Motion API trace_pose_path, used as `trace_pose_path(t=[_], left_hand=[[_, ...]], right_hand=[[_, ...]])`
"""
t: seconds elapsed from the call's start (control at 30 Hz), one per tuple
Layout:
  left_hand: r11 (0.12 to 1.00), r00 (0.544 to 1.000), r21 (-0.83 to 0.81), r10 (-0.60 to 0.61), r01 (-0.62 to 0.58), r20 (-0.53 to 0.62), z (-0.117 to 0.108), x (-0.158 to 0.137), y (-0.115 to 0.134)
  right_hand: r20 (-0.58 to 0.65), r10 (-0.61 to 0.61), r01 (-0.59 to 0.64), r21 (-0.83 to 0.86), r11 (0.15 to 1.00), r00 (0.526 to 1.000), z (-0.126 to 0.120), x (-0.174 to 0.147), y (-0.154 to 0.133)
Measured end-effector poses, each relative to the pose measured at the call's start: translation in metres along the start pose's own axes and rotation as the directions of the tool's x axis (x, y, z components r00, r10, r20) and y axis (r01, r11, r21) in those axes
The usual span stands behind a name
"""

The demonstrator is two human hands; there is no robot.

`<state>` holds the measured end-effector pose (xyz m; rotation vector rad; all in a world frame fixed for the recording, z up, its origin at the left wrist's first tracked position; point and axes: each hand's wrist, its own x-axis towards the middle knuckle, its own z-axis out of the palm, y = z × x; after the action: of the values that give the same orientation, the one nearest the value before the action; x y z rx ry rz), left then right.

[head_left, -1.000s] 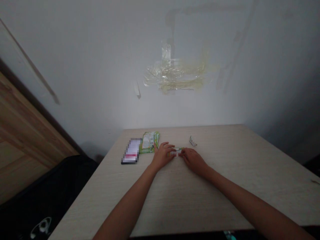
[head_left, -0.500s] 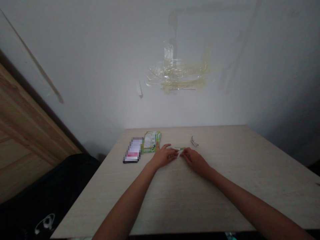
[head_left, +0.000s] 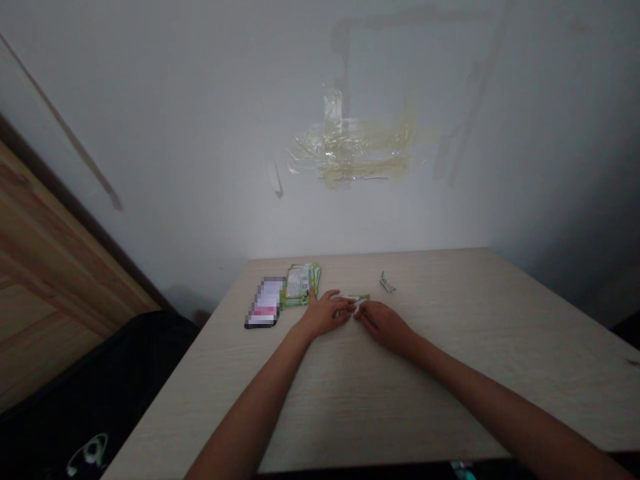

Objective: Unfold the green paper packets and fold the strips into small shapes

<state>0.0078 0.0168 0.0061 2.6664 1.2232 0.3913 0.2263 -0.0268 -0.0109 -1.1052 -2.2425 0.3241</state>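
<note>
A green-and-white packet [head_left: 361, 298] lies on the table, partly hidden under my fingers. My left hand [head_left: 326, 315] rests over its left part, the fingertips pressing on it and the thumb stretched out toward a stack of similar packets [head_left: 300, 283]. On the right part, my right hand [head_left: 383, 323] pinches the near edge with bent fingers. Both hands nearly meet at the packet's middle. Small print on the packet cannot be read.
Left of the stack lies a phone [head_left: 265, 303] with a blurred screen. A small folded wrapper [head_left: 387, 282] sits beyond my right hand. The pale wooden table [head_left: 450, 300] meets a wall [head_left: 200, 167] bearing peeling clear tape [head_left: 345, 147]. A black bag [head_left: 125, 373] stands at the left.
My right fingers have shifted slightly left and nearer along the packet's edge. The left hand stays almost in place. The whole view has moved a little.
</note>
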Motion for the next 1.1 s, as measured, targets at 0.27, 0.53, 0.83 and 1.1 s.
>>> trace_pose_path(t=[0.27, 0.53, 0.83, 1.1], left_hand=[[0.999, 0.999, -0.05, 0.003, -0.005, -0.042, 0.003, 0.002, 0.0], [0.999, 0.984, -0.028, -0.025, 0.02, -0.178, 0.005, 0.001, 0.009], [0.998, 0.975, -0.057, -0.049, 0.037, -0.215, 0.01, -0.001, 0.009], [0.998, 0.975, -0.019, -0.057, 0.054, -0.214, 0.013, -0.001, 0.009]], right_hand=[[-0.053, 0.078, -0.079, -0.015, 0.997, 0.996, 0.0, 0.0, 0.004], [-0.179, 0.196, -0.179, 0.107, 0.978, 0.964, -0.003, -0.003, 0.014], [-0.077, 0.063, -0.068, -0.059, 0.996, 0.995, -0.001, -0.003, 0.01], [-0.105, 0.003, -0.033, -0.287, 0.957, 0.994, 0.001, 0.002, 0.006]])
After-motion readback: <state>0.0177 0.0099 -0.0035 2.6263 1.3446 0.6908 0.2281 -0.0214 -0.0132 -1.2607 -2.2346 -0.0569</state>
